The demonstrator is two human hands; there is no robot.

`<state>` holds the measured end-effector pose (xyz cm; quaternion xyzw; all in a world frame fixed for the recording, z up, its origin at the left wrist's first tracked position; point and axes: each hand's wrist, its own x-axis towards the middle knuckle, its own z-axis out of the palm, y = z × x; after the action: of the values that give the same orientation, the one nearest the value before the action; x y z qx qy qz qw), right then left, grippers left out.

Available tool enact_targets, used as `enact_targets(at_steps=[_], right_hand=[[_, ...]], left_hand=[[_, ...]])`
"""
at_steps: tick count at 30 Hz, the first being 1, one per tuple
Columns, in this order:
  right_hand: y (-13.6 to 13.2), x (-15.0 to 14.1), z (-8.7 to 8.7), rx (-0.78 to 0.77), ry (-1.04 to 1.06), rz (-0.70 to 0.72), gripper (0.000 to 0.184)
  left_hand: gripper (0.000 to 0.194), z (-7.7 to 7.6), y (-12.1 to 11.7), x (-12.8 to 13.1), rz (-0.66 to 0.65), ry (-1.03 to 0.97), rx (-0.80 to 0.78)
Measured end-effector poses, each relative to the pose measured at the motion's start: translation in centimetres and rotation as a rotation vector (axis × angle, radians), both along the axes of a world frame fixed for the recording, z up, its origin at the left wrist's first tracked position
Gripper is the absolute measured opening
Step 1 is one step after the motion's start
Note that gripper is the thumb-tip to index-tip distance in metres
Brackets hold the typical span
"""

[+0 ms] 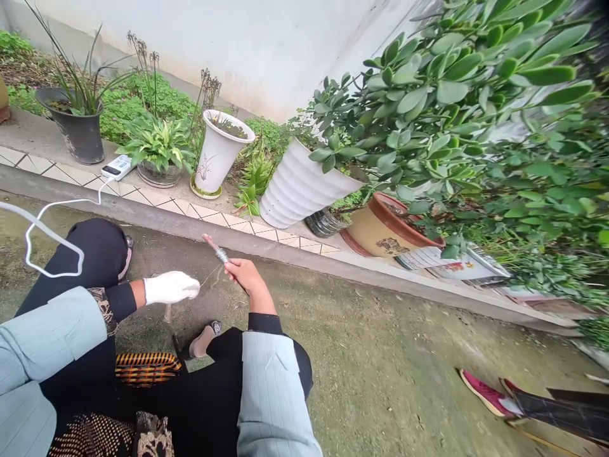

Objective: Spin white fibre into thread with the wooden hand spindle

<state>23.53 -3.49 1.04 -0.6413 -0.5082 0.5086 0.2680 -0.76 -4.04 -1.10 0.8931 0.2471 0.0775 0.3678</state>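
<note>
My right hand (245, 274) is closed around a thin stick-like tool (216, 251) with a pinkish tip and a silvery wrapped section, pointing up and left. My left hand (170, 287) wears a white glove and is pinched shut; a fine thread or wire (209, 277) appears to run from it to the tool. Both hands hover over the mossy concrete ground (380, 355), between my knees in black trousers. My sleeves are pale blue.
A raised tiled ledge (200, 212) carries potted plants: a black pot (78, 130), a tall white vase pot (216, 152), a ribbed white pot (297, 187), a brown pot (380, 228). A white power strip (117, 168) with cable lies there. Another person's red shoes (488, 393) sit at right.
</note>
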Motion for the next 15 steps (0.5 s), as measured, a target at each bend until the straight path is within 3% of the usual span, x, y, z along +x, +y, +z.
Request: enact_targets(at_steps=[5,10,15], right_hand=[[0.8,-1.0,-0.8,-0.034,-0.385,0.102,0.017],[0.8,-1.7,-0.9,-0.068,-0.647,0.216,0.020],[0.6,-2.5,-1.0,-0.122,-0.890,0.296,0.022]], left_hand=[[0.022,-0.3,0.1,-0.4,-0.010,0.006,0.090],[0.023,-1.5,0.5,-0.8,0.010,0.048,0.137],[0.022,-2.4,0.9,-0.3,-0.053,0.073,0.139]])
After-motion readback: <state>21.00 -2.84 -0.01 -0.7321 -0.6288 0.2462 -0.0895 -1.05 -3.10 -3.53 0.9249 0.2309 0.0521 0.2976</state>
